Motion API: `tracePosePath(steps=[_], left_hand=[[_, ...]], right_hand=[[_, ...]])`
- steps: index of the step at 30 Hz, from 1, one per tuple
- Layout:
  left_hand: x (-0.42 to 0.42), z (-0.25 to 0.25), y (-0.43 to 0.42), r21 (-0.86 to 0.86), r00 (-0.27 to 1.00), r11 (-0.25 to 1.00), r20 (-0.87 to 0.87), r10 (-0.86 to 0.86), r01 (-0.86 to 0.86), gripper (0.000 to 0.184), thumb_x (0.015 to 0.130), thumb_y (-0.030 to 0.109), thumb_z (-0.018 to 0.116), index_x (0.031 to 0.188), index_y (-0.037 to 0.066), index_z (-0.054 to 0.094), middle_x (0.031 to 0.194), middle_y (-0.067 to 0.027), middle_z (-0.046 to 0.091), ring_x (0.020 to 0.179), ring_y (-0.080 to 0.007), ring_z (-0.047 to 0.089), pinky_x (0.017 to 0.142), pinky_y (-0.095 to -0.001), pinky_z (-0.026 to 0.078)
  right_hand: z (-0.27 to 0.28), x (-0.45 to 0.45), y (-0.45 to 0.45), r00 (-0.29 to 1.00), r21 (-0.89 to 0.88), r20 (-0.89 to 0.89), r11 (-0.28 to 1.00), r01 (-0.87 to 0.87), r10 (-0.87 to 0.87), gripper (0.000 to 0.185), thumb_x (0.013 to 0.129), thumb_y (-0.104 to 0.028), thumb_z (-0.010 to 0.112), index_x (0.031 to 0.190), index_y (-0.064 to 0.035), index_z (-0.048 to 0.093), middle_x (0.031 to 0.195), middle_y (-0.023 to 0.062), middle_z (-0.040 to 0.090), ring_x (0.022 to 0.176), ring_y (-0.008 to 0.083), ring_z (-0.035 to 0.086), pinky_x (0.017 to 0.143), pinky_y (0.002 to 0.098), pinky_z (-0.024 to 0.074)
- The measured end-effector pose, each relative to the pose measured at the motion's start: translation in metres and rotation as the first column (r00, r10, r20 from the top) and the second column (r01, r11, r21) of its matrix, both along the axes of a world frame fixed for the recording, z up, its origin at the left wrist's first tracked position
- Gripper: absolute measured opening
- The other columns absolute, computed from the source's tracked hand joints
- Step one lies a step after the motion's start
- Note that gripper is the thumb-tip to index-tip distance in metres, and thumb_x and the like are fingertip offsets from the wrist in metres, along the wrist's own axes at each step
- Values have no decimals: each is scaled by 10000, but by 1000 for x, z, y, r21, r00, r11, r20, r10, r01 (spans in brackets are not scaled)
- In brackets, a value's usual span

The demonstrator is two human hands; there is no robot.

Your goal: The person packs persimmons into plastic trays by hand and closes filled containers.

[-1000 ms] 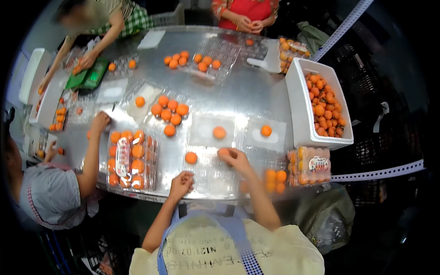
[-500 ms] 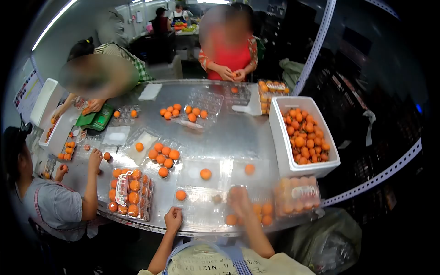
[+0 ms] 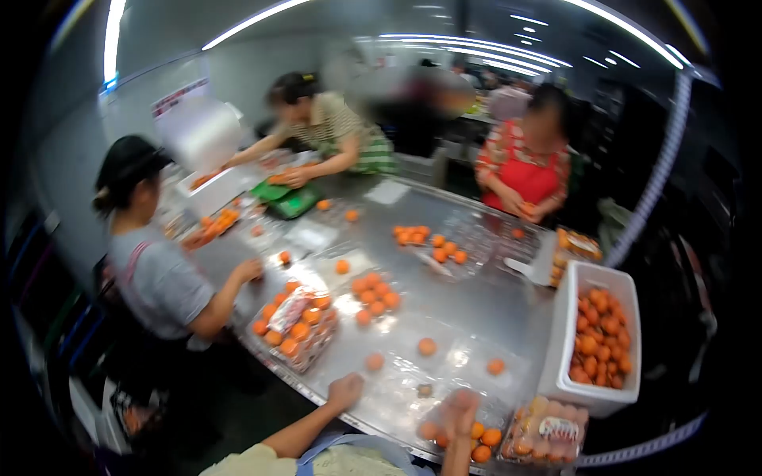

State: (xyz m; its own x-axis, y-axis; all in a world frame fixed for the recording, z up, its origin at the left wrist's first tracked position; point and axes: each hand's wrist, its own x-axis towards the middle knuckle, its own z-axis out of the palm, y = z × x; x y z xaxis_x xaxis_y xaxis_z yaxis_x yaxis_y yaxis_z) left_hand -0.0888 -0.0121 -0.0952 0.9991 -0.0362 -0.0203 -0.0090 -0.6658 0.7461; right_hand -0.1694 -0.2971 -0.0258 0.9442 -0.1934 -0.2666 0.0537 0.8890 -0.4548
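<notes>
My left hand [image 3: 346, 392] is closed in a loose fist at the table's near edge, beside a clear plastic tray. What it holds, if anything, is hidden. An orange fruit [image 3: 375, 362] lies just beyond it, with another orange [image 3: 427, 347] farther off. My right hand [image 3: 459, 414], smeared by motion, is raised over several oranges [image 3: 481, 453] in clear plastic packaging; an orange tint shows at its fingers, but I cannot make out a grip. Right of that hand sits a filled clear clamshell [image 3: 546, 430] with a white label. A small brownish object [image 3: 425, 390] lies between my hands.
A white foam box [image 3: 591, 397] of oranges stands at right. Packed clamshell [image 3: 296, 325] and a group of oranges [image 3: 375, 296] lie left of centre. A green scale [image 3: 287, 200] is at far left. Three co-workers stand around the metal table [image 3: 484, 305].
My view has swung up and left, so the table appears lower and farther right. My left hand stays near the tray edge; my right hand remains over the near oranges.
</notes>
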Motion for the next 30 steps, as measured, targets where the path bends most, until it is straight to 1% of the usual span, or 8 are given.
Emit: tracePosePath(steps=[9,10,11,15,21,23,26,30], left_hand=[[10,-21,15,-296,998,955,-49,-34,18,76,834,98,571,841,50,630,561,-23,570,483,-87,528,480,-243,421],[12,-11,15,-355,995,934,-72,-73,42,79,848,86,555,854,43,621,565,-17,561,480,-83,519,469,-236,413],[13,0,14,-410,989,911,-108,-105,52,82,861,75,539,868,36,612,568,-10,552,477,-79,510,459,-229,405],[13,8,16,-547,954,836,-222,-203,51,95,904,41,484,931,20,573,598,-1,525,483,-65,487,428,-204,380],[24,25,21,-659,828,752,-429,-360,-14,102,907,86,521,985,32,559,623,-3,520,480,-74,473,423,-208,384],[29,16,27,-664,833,748,-405,-377,16,173,904,96,521,1064,35,547,693,-18,555,478,-86,495,425,-211,406],[38,25,30,-669,787,740,-488,-376,-62,203,915,136,525,1093,38,536,741,-52,595,507,-111,570,420,-211,425],[41,35,33,-600,877,800,-395,-273,-21,248,880,143,584,1094,28,533,746,-41,595,555,-119,554,481,-220,432]], right_hand=[[27,26,-42,957,17,-29,957,289,-289,420,925,-561,337,910,-185,522,756,-32,548,694,152,542,592,285,443],[9,32,-71,940,-73,292,976,207,-177,382,934,-530,359,920,-191,534,791,-44,573,706,140,549,614,273,456],[31,38,-80,906,67,53,907,416,-419,331,941,-485,399,923,-192,552,809,-56,588,713,122,555,638,271,469],[98,46,-180,790,-85,154,789,609,-593,302,904,-530,450,956,-250,552,952,-128,568,862,70,539,728,235,471],[157,49,-213,769,-14,51,770,638,-637,576,869,-505,540,1214,-46,498,1021,129,610,815,159,594,682,261,507],[121,62,-167,887,-506,-1,766,397,-461,559,859,-445,581,1214,-19,513,993,118,631,785,166,602,689,268,507],[94,73,-64,956,-922,-259,329,-203,-136,470,856,-354,575,1175,-11,545,932,89,662,781,164,611,693,265,496],[28,75,12,906,-877,-423,-252,-409,-2,390,754,-205,661,1096,-37,579,908,111,639,791,250,607,683,347,498]])
